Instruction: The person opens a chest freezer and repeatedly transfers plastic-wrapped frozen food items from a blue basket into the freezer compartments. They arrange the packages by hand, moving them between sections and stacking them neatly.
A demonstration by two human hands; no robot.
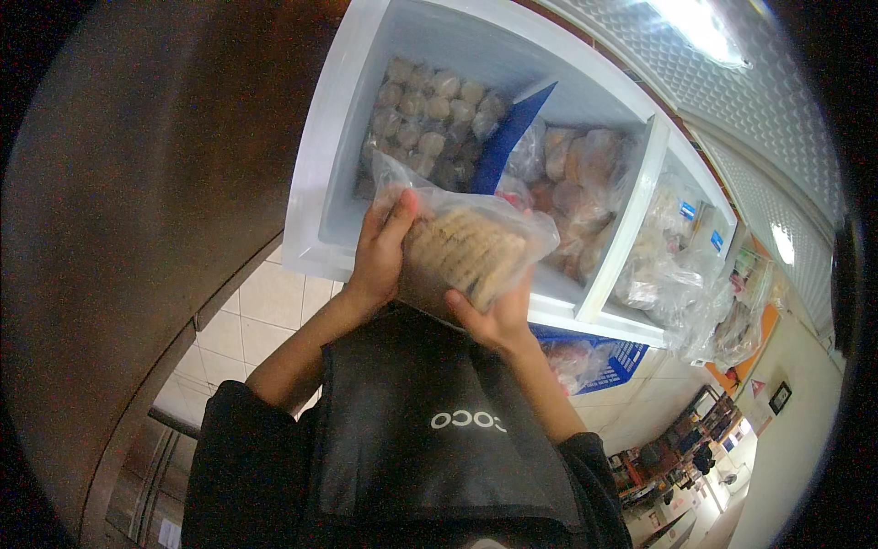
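A clear plastic bag (473,250) of pale, flat food pieces stacked in a row is held between my two hands. On its left side, my left hand (381,250) grips the plastic with the thumb on top. My right hand (497,312) supports the lower right side, its thumb against the bag and its other fingers mostly hidden behind it. Beyond the bag stands an open chest freezer (302,199) with white walls. Rows of round, greyish frozen balls (435,106) in plastic lie in its left section, partly covered by the bag.
A blue divider (518,137) separates the balls from bagged brownish food (583,165). Past a white crossbar (627,213) lie more clear bags (672,254). A blue plastic basket (621,364) with bagged items stands below the freezer's front edge. At left is a dark brown surface (137,206).
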